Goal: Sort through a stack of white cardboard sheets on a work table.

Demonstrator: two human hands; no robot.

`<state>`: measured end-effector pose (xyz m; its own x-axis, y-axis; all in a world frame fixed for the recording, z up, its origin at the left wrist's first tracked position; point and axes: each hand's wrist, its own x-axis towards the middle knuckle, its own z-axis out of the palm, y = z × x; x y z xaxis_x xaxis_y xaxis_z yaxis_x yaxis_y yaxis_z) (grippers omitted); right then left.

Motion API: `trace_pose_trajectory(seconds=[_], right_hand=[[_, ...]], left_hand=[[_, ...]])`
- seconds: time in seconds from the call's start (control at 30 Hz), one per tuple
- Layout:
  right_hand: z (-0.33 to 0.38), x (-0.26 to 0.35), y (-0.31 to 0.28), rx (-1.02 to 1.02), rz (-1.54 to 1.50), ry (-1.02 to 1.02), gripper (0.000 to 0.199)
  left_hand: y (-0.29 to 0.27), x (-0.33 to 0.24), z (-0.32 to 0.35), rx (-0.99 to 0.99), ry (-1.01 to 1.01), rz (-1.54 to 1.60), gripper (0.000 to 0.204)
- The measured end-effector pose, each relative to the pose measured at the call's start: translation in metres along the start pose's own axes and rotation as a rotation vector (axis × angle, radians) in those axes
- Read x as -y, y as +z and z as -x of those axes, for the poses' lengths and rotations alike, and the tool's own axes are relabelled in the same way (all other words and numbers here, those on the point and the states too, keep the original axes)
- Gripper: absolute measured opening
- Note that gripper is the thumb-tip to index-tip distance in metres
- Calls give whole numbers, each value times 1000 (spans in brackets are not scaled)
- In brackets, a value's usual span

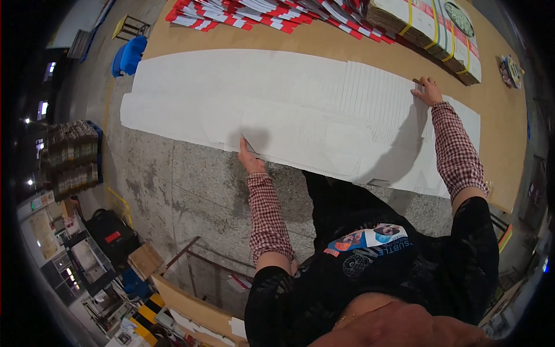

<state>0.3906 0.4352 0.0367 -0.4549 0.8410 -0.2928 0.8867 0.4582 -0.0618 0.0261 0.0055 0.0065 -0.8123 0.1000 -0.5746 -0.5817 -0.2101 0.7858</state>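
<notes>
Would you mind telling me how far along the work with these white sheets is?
Done: a long fanned row of white sheets covers the table. In hand: left hand grips the near edge, right hand presses the far side. Left: strapped bundles and red-and-white stacks lie untouched.

light: bright overhead, surroundings dim | shadows: soft, under forearms | focus: sharp | edges: strong fisheye bending, black vignette

Left hand: fingertips hidden under the edge of the white sheets.
Red-and-white leaflets, 12 o'clock: cut off by the top edge.
Strapped bundles, 1 o'clock: partly cut off.
Small object, 2 o'clock: too small to identify.
</notes>
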Motion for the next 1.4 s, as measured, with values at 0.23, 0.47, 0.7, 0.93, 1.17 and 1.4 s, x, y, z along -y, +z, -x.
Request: trace_pose_trajectory(seconds=[0.23, 0.47, 0.7, 0.93, 1.17, 1.4], right_hand=[[4, 12, -12, 76, 24, 6, 57], [8, 7, -8, 53, 11, -17, 59], [11, 5, -3, 29, 2, -11, 57], [15, 4, 2, -47, 10, -38, 56], [0, 2, 8, -10, -23, -77, 52], [18, -44, 36, -257, -192, -301, 54]], left_hand=[[-3, -1, 3, 37, 9, 88, 40], [-6, 5, -4, 67, 41, 148, 44], [-3, 0, 0, 56, 90, -52, 38], [3, 10, 10, -2, 457, -263, 36], [0, 4, 13, 74, 394, -92, 35], [-9, 21, -3, 118, 30, 75, 44]])
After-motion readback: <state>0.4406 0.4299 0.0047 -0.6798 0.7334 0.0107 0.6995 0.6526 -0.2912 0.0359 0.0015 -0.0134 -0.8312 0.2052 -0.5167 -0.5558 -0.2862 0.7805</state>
